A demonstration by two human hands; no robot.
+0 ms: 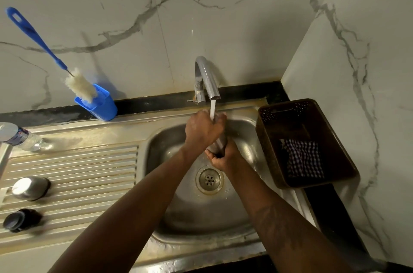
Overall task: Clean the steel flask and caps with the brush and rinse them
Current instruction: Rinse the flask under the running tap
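Presently the left hand (202, 129) and right hand (222, 159), each grip closed round the cylindrical steel flask (220, 141), rinse it under running tap water (212, 109); the domed steel cap (30, 187) and black round cap (21, 220) seemingly remain.

Of the steel flask (220, 142) we see only a narrow strip of body; the left hand (202, 128) covers its upper part and mouth, the right hand (223, 158) its base. The plastic bottle (20, 137) is cut off by the left edge; we cannot read its label. The brush (81, 87) has its bristle tip sunk in the blue holder (102, 108), out of our sight. The checked cloth (305, 158) loses its left edge in the shadow of the basket (268, 149) wall. The black cap (21, 220) is blurred; we make out no detail.
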